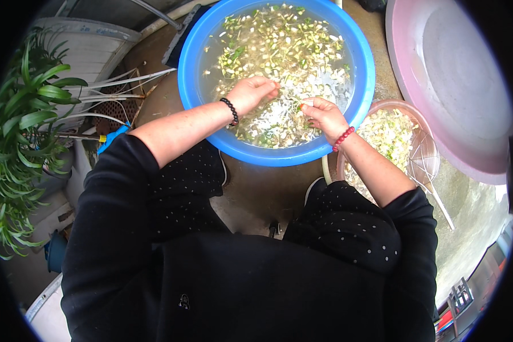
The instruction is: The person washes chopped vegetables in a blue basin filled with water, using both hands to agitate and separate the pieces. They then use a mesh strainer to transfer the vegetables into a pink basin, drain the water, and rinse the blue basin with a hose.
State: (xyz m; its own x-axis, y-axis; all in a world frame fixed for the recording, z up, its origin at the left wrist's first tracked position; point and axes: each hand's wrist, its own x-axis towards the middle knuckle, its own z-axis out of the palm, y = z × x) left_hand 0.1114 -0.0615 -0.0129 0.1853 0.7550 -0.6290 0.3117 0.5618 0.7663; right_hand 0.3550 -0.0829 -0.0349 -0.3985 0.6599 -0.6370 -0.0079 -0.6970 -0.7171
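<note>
A blue plastic tub (pixel 278 160) of water stands before me. Many chopped pale-green and white vegetable pieces (pixel 282 47) with thin, root-like strands float in it. My left hand (pixel 256 92), with a black bead bracelet (pixel 230 112) at the wrist, is over the middle of the tub, thumb and fingers drawn together. Whether it pinches anything is hard to see. Close to the tub's right rim, my right hand (pixel 325 115) has its thumb and forefinger closed around a small vegetable piece (pixel 298 107). A red bead bracelet (pixel 343 139) circles that wrist.
Right of the tub, a pinkish basin (pixel 342 169) holds more chopped vegetables (pixel 387 132) and a wire skimmer (pixel 425 158). A large pink basin (pixel 449 72) stands beyond it. Green potted plants (pixel 30 128) and white pipes (pixel 115 97) are at left. A hose (pixel 326 169) runs below the tub.
</note>
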